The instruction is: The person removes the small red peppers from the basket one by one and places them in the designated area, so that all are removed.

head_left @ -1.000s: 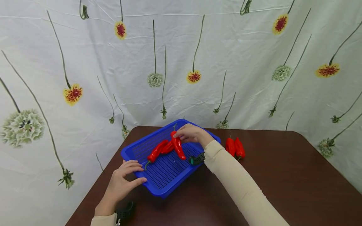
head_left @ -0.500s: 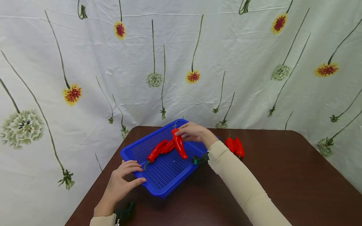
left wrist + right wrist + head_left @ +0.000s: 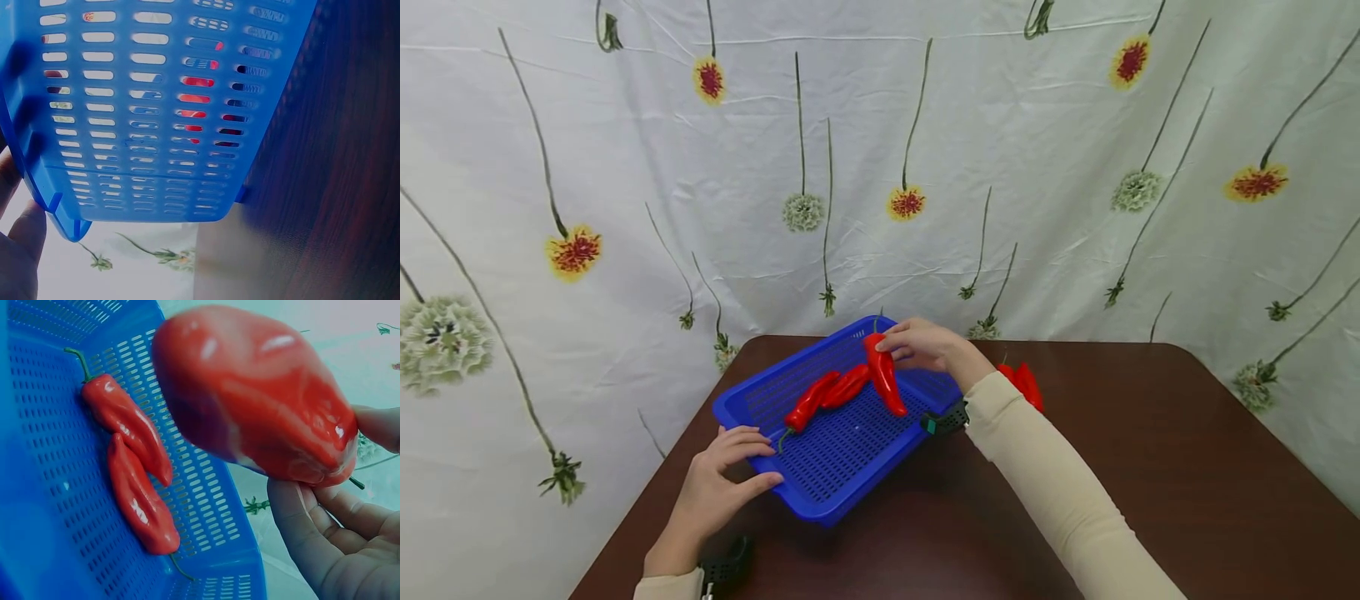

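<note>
A blue perforated plastic basket (image 3: 842, 458) stands aslant on the table. My left hand (image 3: 718, 479) grips its near-left rim, thumb and fingers spread along the end; in the left wrist view fingertips (image 3: 30, 228) meet the rim's lip. My right hand (image 3: 921, 346) pinches a red pepper (image 3: 886, 379) near its stem end, tip hanging down over the basket. The right wrist view shows this pepper (image 3: 250, 394) between thumb and fingers. Two more red peppers, one (image 3: 808, 404) with its stem toward the left hand and another (image 3: 847, 386) beside it, lie inside the basket.
To the right of the basket, two red peppers (image 3: 1028, 385) lie on the dark brown table (image 3: 1150, 450), partly hidden by the right sleeve (image 3: 1045, 467). A white flower-print cloth (image 3: 1052, 150) hangs behind the table's back edge.
My right hand has moved a little right and up with the pepper, away from the peppers in the basket. The left hand keeps its place on the rim. The head view has shifted slightly.
</note>
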Demonstrator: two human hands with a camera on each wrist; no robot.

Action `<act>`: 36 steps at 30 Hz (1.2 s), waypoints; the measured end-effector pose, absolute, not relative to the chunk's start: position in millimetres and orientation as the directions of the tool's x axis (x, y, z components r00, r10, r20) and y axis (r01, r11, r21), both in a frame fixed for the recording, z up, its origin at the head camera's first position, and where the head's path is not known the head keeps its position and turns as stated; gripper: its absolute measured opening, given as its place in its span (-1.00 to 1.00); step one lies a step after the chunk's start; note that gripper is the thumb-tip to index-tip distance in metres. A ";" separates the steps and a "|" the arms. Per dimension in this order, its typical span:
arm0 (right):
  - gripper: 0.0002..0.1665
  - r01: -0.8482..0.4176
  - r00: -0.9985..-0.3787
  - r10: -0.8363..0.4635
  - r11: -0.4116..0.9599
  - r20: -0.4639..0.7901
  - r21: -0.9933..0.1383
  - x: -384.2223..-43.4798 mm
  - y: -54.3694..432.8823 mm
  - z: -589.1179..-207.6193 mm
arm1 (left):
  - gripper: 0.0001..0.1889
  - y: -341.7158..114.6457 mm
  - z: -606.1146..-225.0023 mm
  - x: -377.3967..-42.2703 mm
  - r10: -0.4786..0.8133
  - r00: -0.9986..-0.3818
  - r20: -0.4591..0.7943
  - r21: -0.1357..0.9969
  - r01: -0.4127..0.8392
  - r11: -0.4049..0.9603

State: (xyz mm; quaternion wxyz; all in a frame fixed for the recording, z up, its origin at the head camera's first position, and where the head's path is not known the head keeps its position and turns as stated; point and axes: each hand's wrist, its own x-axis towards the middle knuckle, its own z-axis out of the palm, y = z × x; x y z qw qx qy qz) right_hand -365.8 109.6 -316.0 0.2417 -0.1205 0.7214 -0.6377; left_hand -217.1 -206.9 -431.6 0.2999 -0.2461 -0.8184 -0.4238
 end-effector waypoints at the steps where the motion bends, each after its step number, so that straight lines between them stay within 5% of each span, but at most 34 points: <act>1: -0.54 0.133 -0.853 -0.485 0.158 -0.194 -0.978 -366.1 111.0 -316.4 | -0.63 -207.0 -431.7 -217.7 0.149 -0.697 0.702 0.545 0.659 0.519; 25: -0.42 0.124 -0.883 -0.441 0.108 -0.159 -0.986 -366.7 168.4 -321.6 | -0.64 -210.9 -433.0 -230.7 0.158 -0.692 0.705 0.543 0.670 0.506; 36: -0.58 0.112 -0.897 -0.414 0.130 -0.156 -0.985 -367.9 187.1 -329.3 | -0.65 -213.0 -431.7 -232.8 0.159 -0.697 0.699 0.551 0.667 0.501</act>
